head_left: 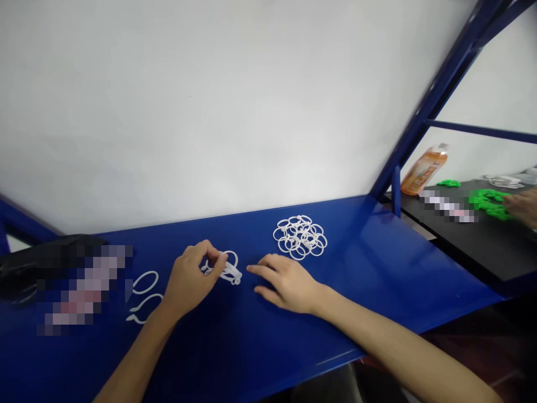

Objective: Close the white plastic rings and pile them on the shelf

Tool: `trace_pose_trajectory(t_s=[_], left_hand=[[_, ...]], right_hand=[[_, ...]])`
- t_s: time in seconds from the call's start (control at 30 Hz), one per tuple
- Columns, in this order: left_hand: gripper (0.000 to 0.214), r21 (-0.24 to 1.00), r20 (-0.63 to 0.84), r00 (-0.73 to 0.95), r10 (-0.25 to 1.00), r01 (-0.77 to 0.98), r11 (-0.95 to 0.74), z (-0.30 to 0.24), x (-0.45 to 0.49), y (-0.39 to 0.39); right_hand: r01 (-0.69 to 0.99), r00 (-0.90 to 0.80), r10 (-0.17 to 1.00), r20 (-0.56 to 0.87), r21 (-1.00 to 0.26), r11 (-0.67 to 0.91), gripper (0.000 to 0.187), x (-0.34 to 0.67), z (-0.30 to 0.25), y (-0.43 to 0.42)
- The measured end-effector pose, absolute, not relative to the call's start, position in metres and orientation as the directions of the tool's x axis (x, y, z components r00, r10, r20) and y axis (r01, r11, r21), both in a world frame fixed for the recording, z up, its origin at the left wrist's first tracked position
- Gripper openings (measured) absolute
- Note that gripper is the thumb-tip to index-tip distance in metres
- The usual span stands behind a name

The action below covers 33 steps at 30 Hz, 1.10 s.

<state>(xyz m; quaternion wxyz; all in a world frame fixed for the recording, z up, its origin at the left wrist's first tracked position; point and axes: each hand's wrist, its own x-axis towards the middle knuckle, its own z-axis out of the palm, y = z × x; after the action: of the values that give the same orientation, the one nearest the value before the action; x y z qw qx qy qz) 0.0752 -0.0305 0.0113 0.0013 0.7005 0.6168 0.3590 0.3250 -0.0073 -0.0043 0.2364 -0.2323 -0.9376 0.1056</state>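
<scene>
My left hand (191, 280) pinches a small bunch of white plastic rings (229, 268) against the blue bench (369, 263), fingers curled on them. My right hand (287, 280) lies flat on the bench just right of that bunch, fingers stretched toward it and holding nothing. Behind my right hand sits a pile of several white rings (300, 237). Two loose white rings (145, 294) lie to the left of my left wrist.
A white wall rises behind the bench. A blue frame post (436, 95) slants up at right. Beyond it, a black table (474, 240) holds an orange bottle (423, 170), green parts (489, 201) and another person's hand (523, 207). A dark object (25, 268) sits far left.
</scene>
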Motion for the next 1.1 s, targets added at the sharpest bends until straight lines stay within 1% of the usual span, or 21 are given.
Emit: trace_pose_trajectory(t_s=[0.07, 0.1, 0.2, 0.27, 0.37, 0.43, 0.53, 0.63, 0.8, 0.87, 0.97, 1.03, 1.1], left_hand=[[0.025, 0.452, 0.526, -0.024, 0.85, 0.854, -0.256, 0.007, 0.089, -0.032], [0.027, 0.459, 0.531, -0.019, 0.847, 0.847, -0.269, 0.004, 0.097, -0.033], [0.031, 0.513, 0.499, 0.024, 0.866, 0.797, -0.318, -0.004, 0.119, -0.034], [0.032, 0.572, 0.443, 0.038, 0.896, 0.757, -0.315, -0.006, 0.128, -0.035], [0.034, 0.653, 0.375, 0.01, 0.927, 0.707, -0.272, -0.004, 0.13, -0.036], [0.036, 0.679, 0.367, -0.031, 0.93, 0.692, -0.245, -0.002, 0.126, -0.037], [0.036, 0.674, 0.388, -0.099, 0.916, 0.709, -0.209, -0.001, 0.122, -0.037], [0.036, 0.65, 0.406, -0.157, 0.9, 0.742, -0.164, -0.003, 0.121, -0.037], [0.034, 0.637, 0.412, -0.179, 0.893, 0.758, -0.141, -0.011, 0.129, -0.036], [0.035, 0.654, 0.389, -0.188, 0.902, 0.746, -0.126, -0.015, 0.131, -0.035], [0.038, 0.756, 0.295, -0.202, 0.934, 0.647, -0.099, -0.019, 0.13, -0.033], [0.039, 0.852, 0.233, -0.187, 0.954, 0.513, -0.108, -0.02, 0.125, -0.03], [0.039, 0.922, 0.202, -0.188, 0.961, 0.368, -0.122, -0.018, 0.118, -0.027]], right_hand=[[0.373, -0.775, 0.511, 0.372, -0.383, 0.845, 0.041, 0.32, -0.006, -0.013], [0.381, -0.755, 0.544, 0.365, -0.432, 0.818, 0.039, 0.319, -0.008, -0.014], [0.407, -0.676, 0.655, 0.338, -0.569, 0.714, 0.021, 0.317, -0.014, -0.013], [0.396, -0.648, 0.693, 0.316, -0.637, 0.661, 0.014, 0.317, -0.018, -0.01], [0.34, -0.625, 0.717, 0.308, -0.72, 0.605, 0.015, 0.318, -0.021, -0.006], [0.295, -0.594, 0.734, 0.329, -0.76, 0.579, 0.017, 0.318, -0.021, -0.004], [0.256, -0.559, 0.746, 0.362, -0.78, 0.571, 0.017, 0.318, -0.018, -0.003], [0.248, -0.588, 0.724, 0.36, -0.773, 0.585, 0.016, 0.319, -0.015, -0.003], [0.236, -0.619, 0.698, 0.359, -0.763, 0.601, 0.014, 0.319, -0.015, -0.004], [0.215, -0.634, 0.678, 0.372, -0.757, 0.617, 0.014, 0.319, -0.015, -0.005], [0.192, -0.673, 0.638, 0.375, -0.744, 0.64, 0.014, 0.319, -0.014, -0.008], [0.198, -0.689, 0.624, 0.37, -0.731, 0.653, 0.014, 0.32, -0.013, -0.009], [0.217, -0.684, 0.633, 0.362, -0.728, 0.651, 0.014, 0.32, -0.013, -0.009]])
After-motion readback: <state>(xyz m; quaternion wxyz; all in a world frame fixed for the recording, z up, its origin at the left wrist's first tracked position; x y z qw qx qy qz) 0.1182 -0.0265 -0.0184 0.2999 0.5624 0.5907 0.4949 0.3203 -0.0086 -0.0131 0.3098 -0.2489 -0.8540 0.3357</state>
